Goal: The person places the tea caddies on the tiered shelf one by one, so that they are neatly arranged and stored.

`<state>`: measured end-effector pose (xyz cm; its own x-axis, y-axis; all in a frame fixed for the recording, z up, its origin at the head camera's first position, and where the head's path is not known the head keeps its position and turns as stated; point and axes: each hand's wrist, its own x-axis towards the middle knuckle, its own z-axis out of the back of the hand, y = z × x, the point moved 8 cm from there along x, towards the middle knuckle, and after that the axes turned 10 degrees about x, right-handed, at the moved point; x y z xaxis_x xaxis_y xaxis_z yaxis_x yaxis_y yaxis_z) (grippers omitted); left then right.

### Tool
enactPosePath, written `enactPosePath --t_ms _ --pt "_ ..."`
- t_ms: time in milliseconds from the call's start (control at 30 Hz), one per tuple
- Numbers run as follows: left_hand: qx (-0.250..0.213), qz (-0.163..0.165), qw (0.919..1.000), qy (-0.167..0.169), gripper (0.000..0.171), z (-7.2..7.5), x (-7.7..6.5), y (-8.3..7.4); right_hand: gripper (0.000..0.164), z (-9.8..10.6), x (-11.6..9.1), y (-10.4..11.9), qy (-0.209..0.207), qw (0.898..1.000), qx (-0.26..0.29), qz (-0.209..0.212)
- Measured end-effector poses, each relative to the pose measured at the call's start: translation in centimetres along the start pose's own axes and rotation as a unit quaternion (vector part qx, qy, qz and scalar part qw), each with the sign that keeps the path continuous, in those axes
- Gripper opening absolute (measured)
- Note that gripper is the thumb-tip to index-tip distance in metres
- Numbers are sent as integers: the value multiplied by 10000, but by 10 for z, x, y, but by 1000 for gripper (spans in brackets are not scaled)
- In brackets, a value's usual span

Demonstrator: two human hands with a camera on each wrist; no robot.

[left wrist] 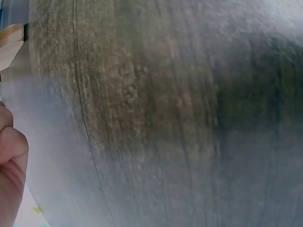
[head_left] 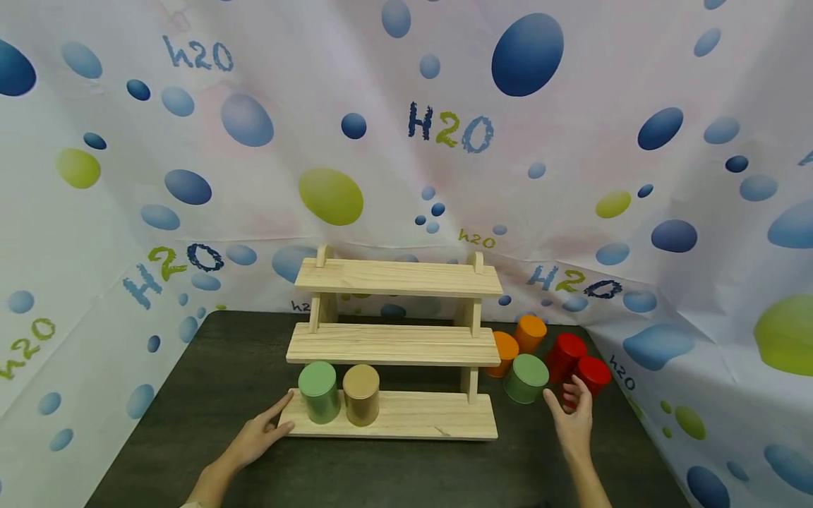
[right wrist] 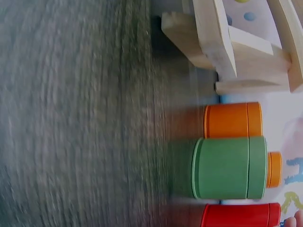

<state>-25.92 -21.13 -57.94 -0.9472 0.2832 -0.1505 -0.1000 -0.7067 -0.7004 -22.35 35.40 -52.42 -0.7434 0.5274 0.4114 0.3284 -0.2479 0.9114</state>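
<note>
A three-tier wooden shelf [head_left: 432, 416] stands on the dark table. My left hand [head_left: 250, 441] rests at the left end of its bottom board, thumb and index finger spread at the corner; the left wrist view shows only part of this hand [left wrist: 12, 156]. Near that hand a green canister [head_left: 320, 395] and a gold canister [head_left: 361, 396] stand upright on the bottom board. My right hand [head_left: 574, 420] is at the front red canister [head_left: 593, 372], overlapping its lower part, thumb and fingers apart. Left of the thumb stands another green canister [right wrist: 222, 168].
Behind the right green canister are two orange canisters [head_left: 530, 333], one partly hidden by the shelf. A second red canister [head_left: 565, 356] stands beside the front red one. A patterned curtain [head_left: 394, 141] hangs behind and along both sides of the table [head_left: 394, 473].
</note>
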Motion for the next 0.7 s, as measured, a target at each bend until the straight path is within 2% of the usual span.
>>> enactPosePath --t_ms 133,300,567,700 --pt "-140 59 9998 92 71 -2 0 2 59 11 7 -6 -270 9996 28 -40" --pt "-312 126 9991 257 72 -5 1 5 61 20 17 -2 -652 9974 -131 -269" --pt "-372 42 9986 387 72 -7 3 4 65 33 35 -1 -1143 9876 -988 -435" --pt "-366 -15 9984 440 70 -8 2 4 69 39 41 -5 -1430 9815 -1153 -548"
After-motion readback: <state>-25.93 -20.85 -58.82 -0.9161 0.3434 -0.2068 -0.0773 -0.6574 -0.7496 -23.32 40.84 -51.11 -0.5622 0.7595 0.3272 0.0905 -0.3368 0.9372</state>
